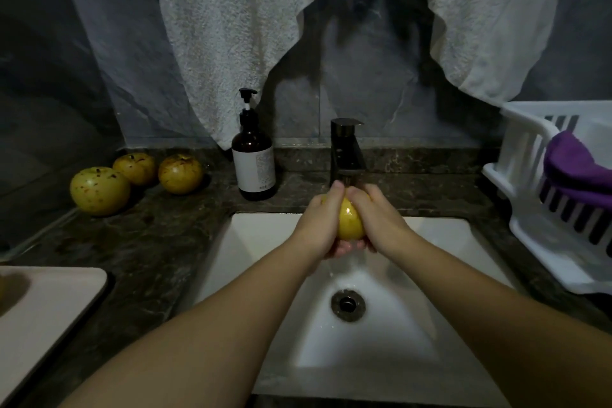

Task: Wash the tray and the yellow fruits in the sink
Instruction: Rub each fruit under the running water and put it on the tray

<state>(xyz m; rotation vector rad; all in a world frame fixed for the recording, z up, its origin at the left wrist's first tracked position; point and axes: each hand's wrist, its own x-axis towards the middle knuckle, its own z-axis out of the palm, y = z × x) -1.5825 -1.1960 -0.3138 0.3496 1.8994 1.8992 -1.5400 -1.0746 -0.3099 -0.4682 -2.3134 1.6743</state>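
Yellow round fruit (350, 223) sits clasped between left hand (319, 225) and right hand (381, 220), each grip curled round it, under the dark metal tap (346, 151) over the white sink (440, 238). Best to turn it slowly so water reaches every side.

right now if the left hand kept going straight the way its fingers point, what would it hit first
Probably the dark faucet. The left hand holds the yellow fruit together with the right hand, its fingertips pointing up and away right beneath the spout. Depth is unclear, so it might pass just left of it toward the wall.
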